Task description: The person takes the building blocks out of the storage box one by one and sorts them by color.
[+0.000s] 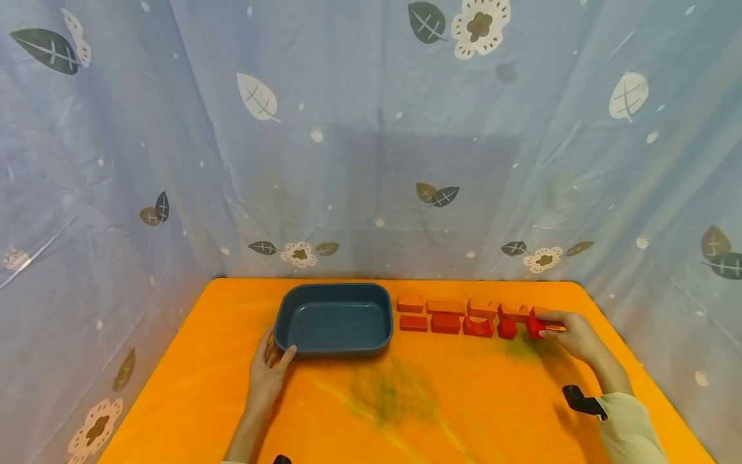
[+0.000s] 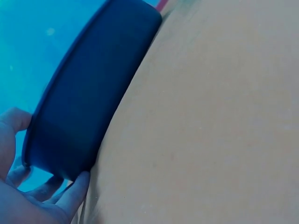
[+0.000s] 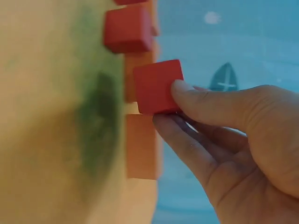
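On the orange-covered table, my left hand (image 1: 268,377) grips the near left corner of a dark blue rectangular tray (image 1: 342,354). The left wrist view shows its fingers spread along the tray's end wall (image 2: 88,88), one fingertip right at the rim. At the right end of two rows of blocks, my right hand (image 1: 576,335) pinches a red cube-like block (image 3: 158,87) between thumb and fingers. Beside it in the near row is another red cube (image 1: 507,329). Behind the held block, an orange block (image 3: 141,146) shows in the right wrist view.
Left of the held block, the near row has a red arch-cut block (image 1: 478,327) and flat red blocks (image 1: 446,323). Several orange blocks (image 1: 446,307) form the far row, right of the tray. A patterned pale blue curtain (image 1: 359,180) rises behind the table and at both sides.
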A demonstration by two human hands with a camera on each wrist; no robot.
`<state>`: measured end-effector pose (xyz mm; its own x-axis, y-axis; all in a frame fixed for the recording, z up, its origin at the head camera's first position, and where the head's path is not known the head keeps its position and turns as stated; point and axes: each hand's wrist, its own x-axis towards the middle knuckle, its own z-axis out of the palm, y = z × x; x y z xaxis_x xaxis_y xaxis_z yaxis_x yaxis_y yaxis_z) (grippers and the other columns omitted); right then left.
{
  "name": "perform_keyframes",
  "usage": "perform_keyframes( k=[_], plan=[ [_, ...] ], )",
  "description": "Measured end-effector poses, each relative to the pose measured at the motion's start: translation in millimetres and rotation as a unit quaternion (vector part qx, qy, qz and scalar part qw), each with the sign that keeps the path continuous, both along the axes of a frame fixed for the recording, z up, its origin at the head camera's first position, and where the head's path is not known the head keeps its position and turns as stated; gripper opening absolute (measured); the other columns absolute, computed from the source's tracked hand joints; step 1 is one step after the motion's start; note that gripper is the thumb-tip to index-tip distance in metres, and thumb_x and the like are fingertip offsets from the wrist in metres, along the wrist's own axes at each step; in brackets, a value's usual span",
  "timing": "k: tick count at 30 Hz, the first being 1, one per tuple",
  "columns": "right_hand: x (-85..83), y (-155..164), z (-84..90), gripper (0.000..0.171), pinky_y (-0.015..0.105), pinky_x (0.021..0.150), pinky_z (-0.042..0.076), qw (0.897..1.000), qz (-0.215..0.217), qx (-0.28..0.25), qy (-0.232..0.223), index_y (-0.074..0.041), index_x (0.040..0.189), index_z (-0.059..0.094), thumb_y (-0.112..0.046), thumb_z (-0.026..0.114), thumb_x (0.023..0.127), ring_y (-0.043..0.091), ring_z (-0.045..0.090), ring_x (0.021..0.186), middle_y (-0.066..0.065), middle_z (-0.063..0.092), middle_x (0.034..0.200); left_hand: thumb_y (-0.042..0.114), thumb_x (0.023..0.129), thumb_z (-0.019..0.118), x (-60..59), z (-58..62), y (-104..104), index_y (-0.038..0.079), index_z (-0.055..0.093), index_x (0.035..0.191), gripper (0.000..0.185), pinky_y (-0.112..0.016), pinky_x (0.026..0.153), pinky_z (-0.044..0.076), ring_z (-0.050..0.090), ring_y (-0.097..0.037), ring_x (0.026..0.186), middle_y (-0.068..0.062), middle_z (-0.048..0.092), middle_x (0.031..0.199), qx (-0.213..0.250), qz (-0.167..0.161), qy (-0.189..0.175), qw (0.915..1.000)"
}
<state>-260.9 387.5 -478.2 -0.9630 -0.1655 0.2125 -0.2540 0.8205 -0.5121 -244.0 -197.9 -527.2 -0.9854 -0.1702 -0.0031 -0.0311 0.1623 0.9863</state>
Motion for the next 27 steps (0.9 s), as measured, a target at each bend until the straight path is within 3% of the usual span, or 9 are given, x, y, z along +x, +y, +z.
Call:
perform_keyframes(
  k=[3,10,12,17,27],
  plan=[
    [0.1,1.2,-7.2,0.032,0.050,0.078,0.056,1.000,0.012,-0.009,-0.024,0.013,0.112,0.067,0.000,0.074,0.083,0.049,0.062,0.100,0.036,0.062,0.114,0.022,0.096,0.065,1.3,-1.7,0.6,0.015,0.021,0.157,0.076,-0.056,0.113,0.030,0.022,-0.044,0.144,-0.018,0.017,0.161,-0.002,0.000,-0.004,1.0000],
    [-1.6,-1.4,-25.0,0.032,0.023,0.072,0.056,0.999,0.012,-0.031,-0.037,0.012,0.110,0.068,0.000,0.076,0.082,0.037,0.068,0.092,0.031,0.066,0.108,0.025,0.096,0.065,1.8,-0.1,-0.4,0.016,0.021,0.157,0.077,-0.057,0.114,0.028,0.022,-0.044,0.144,-0.019,0.019,0.160,0.008,-0.007,-0.001,0.9999],
    [-0.5,-2.2,-26.9,0.033,0.026,0.073,0.058,0.999,0.013,-0.034,-0.039,0.012,0.111,0.067,-0.001,0.076,0.082,0.036,0.069,0.091,0.030,0.066,0.108,0.024,0.096,0.065,2.6,0.7,-1.5,0.016,0.020,0.158,0.076,-0.056,0.114,0.028,0.021,-0.043,0.144,-0.019,0.018,0.160,0.008,-0.009,-0.005,0.9999],
    [1.9,-4.6,-27.6,0.033,0.049,0.080,0.056,1.000,0.014,-0.016,-0.017,0.011,0.110,0.068,-0.001,0.077,0.081,0.043,0.066,0.096,0.030,0.067,0.108,0.021,0.097,0.063,4.8,0.6,-3.3,0.016,0.020,0.158,0.074,-0.055,0.115,0.026,0.021,-0.041,0.145,-0.016,0.017,0.161,-0.001,-0.003,-0.005,1.0000],
    [4.9,-7.7,-29.2,0.034,0.053,0.078,0.055,1.000,0.017,-0.004,0.004,0.013,0.111,0.066,0.001,0.076,0.081,0.047,0.064,0.096,0.032,0.065,0.108,0.021,0.097,0.064,9.1,1.4,-7.1,0.016,0.020,0.158,0.075,-0.056,0.113,0.030,0.022,-0.042,0.144,-0.019,0.020,0.160,0.008,0.002,-0.012,0.9999]
  ],
)
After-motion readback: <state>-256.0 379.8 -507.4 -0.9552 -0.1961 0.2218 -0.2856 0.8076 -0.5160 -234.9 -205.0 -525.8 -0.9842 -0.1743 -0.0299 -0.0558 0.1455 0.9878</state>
